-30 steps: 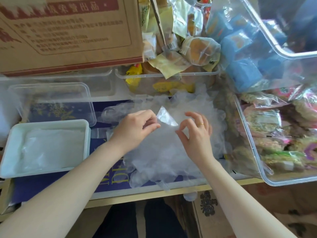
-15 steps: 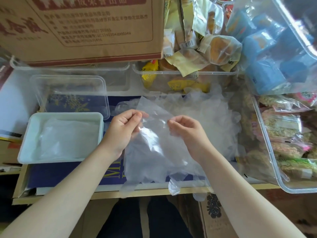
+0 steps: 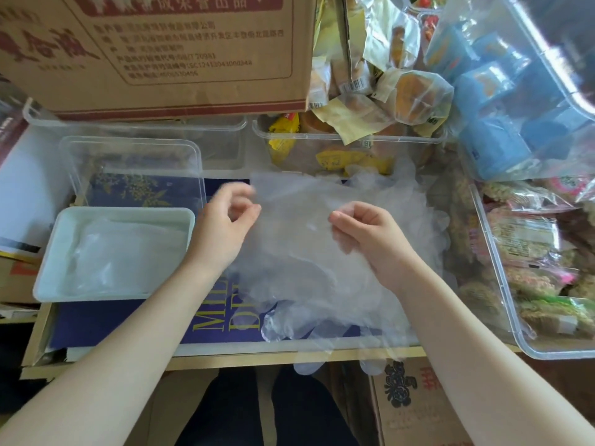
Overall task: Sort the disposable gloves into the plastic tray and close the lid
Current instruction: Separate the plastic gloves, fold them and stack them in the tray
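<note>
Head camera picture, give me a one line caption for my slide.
Both hands, left and right, pinch a clear glove beside the white tray.

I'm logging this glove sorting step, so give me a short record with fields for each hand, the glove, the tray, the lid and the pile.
left hand: pinches the glove's left edge
right hand: pinches the glove's right side
held glove: clear, spread between both hands above the pile
loose glove pile: on the table, some fingers hanging over the front edge
white tray: left of the hands, gloves already inside
clear lid: off, behind the tray
</note>
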Motion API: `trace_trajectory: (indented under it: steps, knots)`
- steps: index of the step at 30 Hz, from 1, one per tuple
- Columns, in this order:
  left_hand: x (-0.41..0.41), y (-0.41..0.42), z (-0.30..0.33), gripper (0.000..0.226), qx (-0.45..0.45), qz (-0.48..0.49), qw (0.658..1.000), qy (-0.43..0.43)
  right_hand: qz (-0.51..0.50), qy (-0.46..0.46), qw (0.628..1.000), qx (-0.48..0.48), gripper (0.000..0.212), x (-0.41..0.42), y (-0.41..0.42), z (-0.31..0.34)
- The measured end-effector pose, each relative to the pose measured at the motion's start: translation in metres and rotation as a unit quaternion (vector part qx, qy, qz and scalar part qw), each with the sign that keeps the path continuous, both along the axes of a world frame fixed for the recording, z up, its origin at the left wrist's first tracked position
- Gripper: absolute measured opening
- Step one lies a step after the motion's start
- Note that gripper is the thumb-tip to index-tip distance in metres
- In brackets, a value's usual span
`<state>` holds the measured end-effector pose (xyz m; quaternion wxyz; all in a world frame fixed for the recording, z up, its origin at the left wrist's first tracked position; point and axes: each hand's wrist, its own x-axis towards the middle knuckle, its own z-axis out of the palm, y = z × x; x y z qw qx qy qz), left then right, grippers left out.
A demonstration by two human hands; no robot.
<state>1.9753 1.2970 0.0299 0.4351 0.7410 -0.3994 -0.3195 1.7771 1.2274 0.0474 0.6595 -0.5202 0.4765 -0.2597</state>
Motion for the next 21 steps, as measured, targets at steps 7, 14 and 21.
trace_trajectory:
  steps: [7, 14, 21]
  knots:
    - [-0.037, 0.011, 0.025, 0.052, -0.062, -0.162, 0.972, 0.157, -0.026, 0.045, 0.969, -0.243, 0.012, 0.025, 0.032, 0.011]
    - [-0.041, 0.016, 0.024, 0.057, -0.064, -0.14, 0.954, 0.258, 0.171, 0.067, 0.944, -0.274, 0.04, 0.034, 0.056, 0.0]
    - [-0.011, 0.009, -0.003, 0.029, 0.058, 0.022, 0.937, 0.345, 0.011, 0.266, 0.933, -0.243, 0.024, -0.016, 0.021, -0.049]
